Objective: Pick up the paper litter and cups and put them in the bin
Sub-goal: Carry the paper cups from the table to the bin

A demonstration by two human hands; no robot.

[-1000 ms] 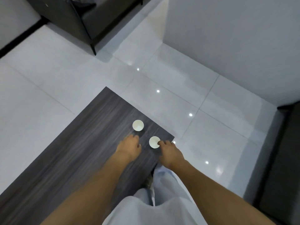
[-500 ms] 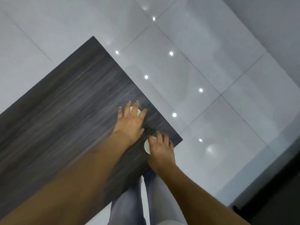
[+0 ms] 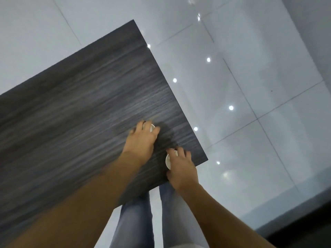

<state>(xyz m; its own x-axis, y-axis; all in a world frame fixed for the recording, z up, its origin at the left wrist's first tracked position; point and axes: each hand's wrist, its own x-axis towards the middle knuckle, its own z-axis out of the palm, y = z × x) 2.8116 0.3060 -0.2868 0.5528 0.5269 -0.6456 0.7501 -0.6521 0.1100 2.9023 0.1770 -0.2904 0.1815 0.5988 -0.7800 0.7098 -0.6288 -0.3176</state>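
1. Table [image 3: 75, 108]: a dark, wood-grained rectangular top seen from above; its near right corner lies close to the person's legs, and both hands are over that corner region.
2. Left hand [image 3: 141, 140]: reaches forward over the table, palm down, with the fingers bent over the rim of the far cup [image 3: 152, 127]. The fingertips lie on and around the rim, so the hand grasps this cup from above.
3. Far cup: a small white cup standing upright on the table, set in from the right edge. Only a sliver of its rim and interior shows past the fingers; the rest is hidden under the hand.
4. Right hand [image 3: 180, 167]: lies palm down nearer the table's corner, its fingers curled over the top of the near cup [image 3: 168, 161] and the thumb at the cup's near side, a grasp from above.
5. Near cup: also white and upright, standing just inside the right edge of the table. Its left rim and part of its wall show beside the index finger; the remainder is covered.
6. The two cups stand near one another but apart, with a strip of table top between them. Whether either has left the surface cannot be told.
7. Floor [image 3: 250, 86]: pale glossy tiles with thin joints, carrying a row of small bright light reflections to the right of the table.
8. Legs [image 3: 136, 221]: in blue jeans, visible below the table's near edge.
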